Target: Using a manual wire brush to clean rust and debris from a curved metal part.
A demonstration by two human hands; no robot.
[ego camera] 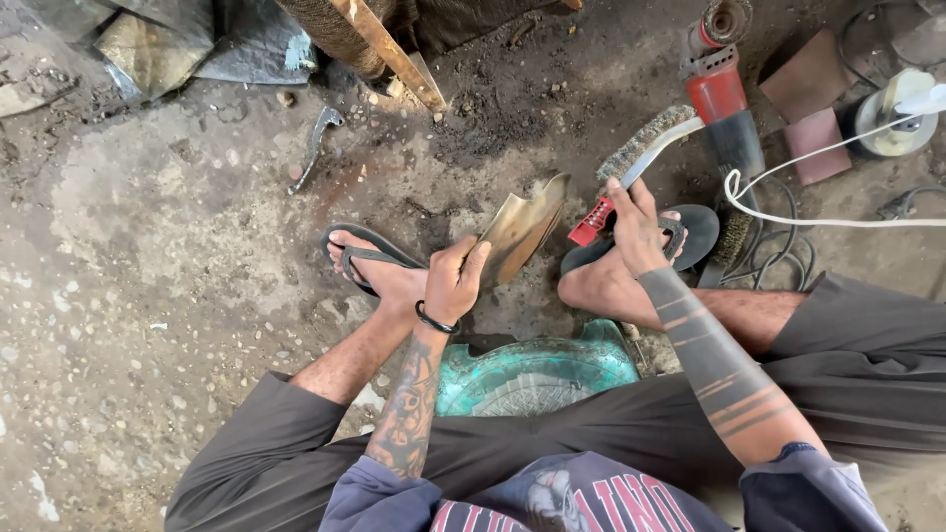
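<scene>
My left hand (453, 281) grips the lower edge of a curved brass-coloured metal piece (522, 229), held up between my feet. A wire brush (645, 146) with a white and red handle is in my right hand (639, 225); its bristles point away, to the right of the metal piece and not touching it. Both feet wear dark sandals on the dirt floor. A green patinated metal object (537, 372) lies on the ground under my legs.
A red angle grinder (724, 103) lies at the upper right with a white cord (818, 187) looping past it. Red-brown sanding pads (813, 99) and a disc sit at the far right. A small metal lever (315, 146) and a wooden plank (389, 54) lie farther away.
</scene>
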